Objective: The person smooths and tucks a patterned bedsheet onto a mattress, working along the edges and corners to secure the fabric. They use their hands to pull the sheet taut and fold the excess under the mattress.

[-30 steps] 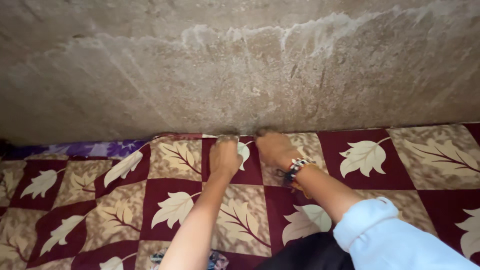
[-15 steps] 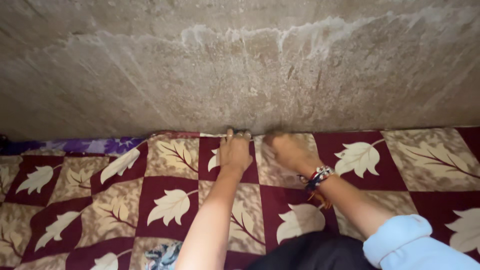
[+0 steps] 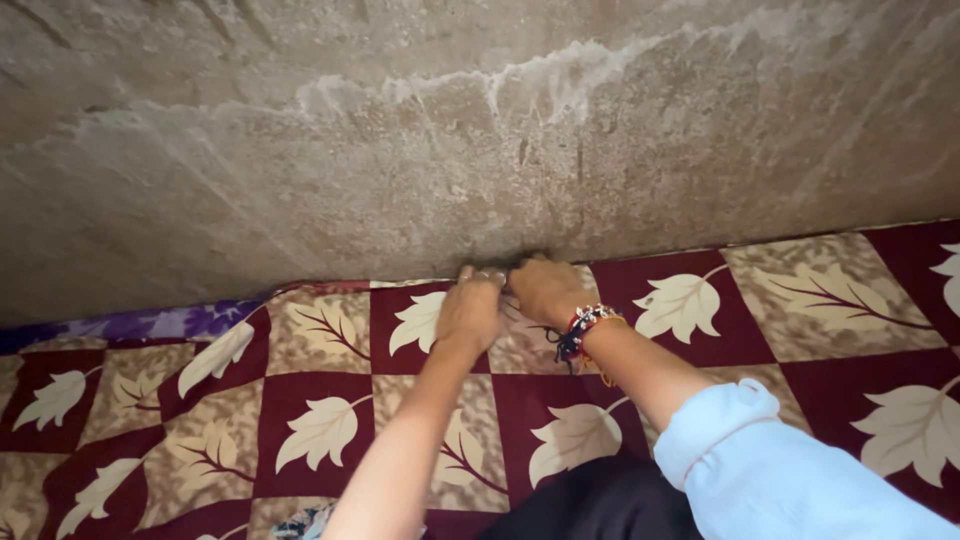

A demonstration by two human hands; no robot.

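A maroon and beige checked bedsheet (image 3: 330, 420) printed with cream leaves covers the bed below me. Its far edge meets a rough grey wall (image 3: 480, 150). My left hand (image 3: 468, 315) and my right hand (image 3: 545, 290) sit side by side at that edge, fingers curled and pressed down into the gap between sheet and wall. The fingertips are hidden in the gap. My right wrist wears beaded bracelets (image 3: 580, 330), and a light blue sleeve (image 3: 770, 470) covers the forearm.
A strip of purple flowered cloth (image 3: 160, 322) shows along the wall at the left, beyond the sheet's edge. A dark garment (image 3: 600, 505) lies at the bottom middle. The stained wall fills the upper half of the view.
My hands have come closer together at the wall edge. The view has shifted, so the sheet pattern sits further left and lower than before.
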